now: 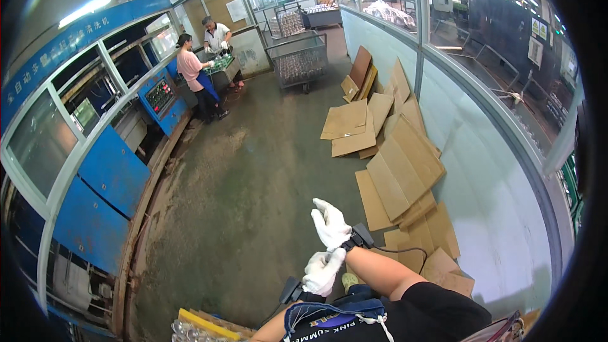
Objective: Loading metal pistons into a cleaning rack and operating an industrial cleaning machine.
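Both of my hands wear white knitted gloves. My right hand (330, 223) is raised in front of me, fingers slightly curved and apart, with nothing in it. Just below it, my left hand (322, 272) has its fingers closed at the right wrist, on the glove's cuff. A black wrist device (362, 235) with a cable sits on my right wrist beside those fingers. A second black device (291, 290) is on my left wrist. Below my hands are a blue apron (335, 310) and a black shirt.
Flattened cardboard sheets (405, 168) lean along the right wall. A blue machine (114, 168) lines the left side. Two people (196, 66) work at a bench (223, 66) ahead, near a wire-mesh cart (297, 63). Clear and metallic-looking parts (196, 330) lie beside a yellow edge at lower left.
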A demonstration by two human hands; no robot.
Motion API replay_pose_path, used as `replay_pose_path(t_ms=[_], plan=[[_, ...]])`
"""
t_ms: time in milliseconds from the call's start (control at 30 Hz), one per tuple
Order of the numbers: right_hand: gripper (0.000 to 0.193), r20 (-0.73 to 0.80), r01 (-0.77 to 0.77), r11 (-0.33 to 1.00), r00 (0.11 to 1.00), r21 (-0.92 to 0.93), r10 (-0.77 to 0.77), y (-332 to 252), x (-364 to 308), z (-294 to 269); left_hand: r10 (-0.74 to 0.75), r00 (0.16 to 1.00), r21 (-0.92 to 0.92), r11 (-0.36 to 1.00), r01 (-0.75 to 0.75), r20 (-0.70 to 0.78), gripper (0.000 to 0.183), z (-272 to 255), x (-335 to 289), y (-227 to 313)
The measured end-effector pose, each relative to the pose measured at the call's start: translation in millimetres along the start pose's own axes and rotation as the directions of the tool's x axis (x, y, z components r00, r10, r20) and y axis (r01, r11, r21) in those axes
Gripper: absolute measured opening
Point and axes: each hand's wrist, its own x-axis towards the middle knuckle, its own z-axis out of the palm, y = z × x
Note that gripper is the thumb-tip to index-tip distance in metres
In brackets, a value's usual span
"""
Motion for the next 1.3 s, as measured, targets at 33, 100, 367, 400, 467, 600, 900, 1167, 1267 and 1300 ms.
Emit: replay_pose_path(t_ms=[33, 100, 367, 400, 467, 600, 900, 1167, 1267, 1300], plan=[[0.040, -0.001, -0.004, 1.000, 1.000, 0.002, 0.004, -1, 18, -2, -0.004, 1.000, 0.003, 1.000, 0.004, 0.000, 0.028, 6, 17, 2], [0.039, 0.095, 0.078, 0.983, 0.994, -0.166, -0.063, -8, 54, -5, 0.022, 0.992, -0.145, 0.989, -0.039, -0.122, 0.024, 14, 51, 7], [0.038, -0.013, -0.188, 0.982, 0.982, -0.022, 0.187, 27, 162, 23, 0.151, 0.988, -0.099, 0.983, -0.152, -0.017, 0.013, -5, 168, 46], [0.038, 0.001, -0.140, 0.989, 0.990, -0.041, 0.140, 33, 174, 23, 0.067, 0.997, -0.170, 0.984, -0.061, 0.029, 0.015, -11, 187, 37], [0.037, -0.020, -0.033, 0.999, 0.999, -0.034, 0.032, 48, 198, 32, 0.034, 0.998, -0.123, 0.992, -0.028, 0.046, 0.015, -18, 213, 42], [0.034, -0.009, 0.064, 0.983, 0.998, -0.174, -0.067, 85, 261, 49, 0.002, 0.998, -0.027, 1.000, 0.000, 0.055, 0.016, -38, 281, 32], [0.034, -0.113, 0.000, 0.996, 0.994, -0.094, -0.011, 96, 401, 109, 0.330, 0.944, 0.290, 0.905, -0.311, -0.017, 0.015, -95, 422, 80], [0.028, -0.008, 0.184, 0.799, 0.973, -0.573, -0.230, 104, 496, 149, 0.148, 0.940, -0.325, 0.945, -0.042, 0.309, 0.036, -128, 508, 112], [0.028, 0.050, 0.229, 0.809, 0.969, -0.542, -0.241, 119, 533, 173, 0.167, 0.984, 0.060, 0.984, -0.170, 0.055, 0.026, -141, 552, 102], [0.028, 0.105, 0.223, 0.811, 0.975, -0.541, -0.198, 121, 542, 178, 0.125, 0.992, -0.035, 0.992, -0.124, 0.021, 0.024, -145, 567, 97]])
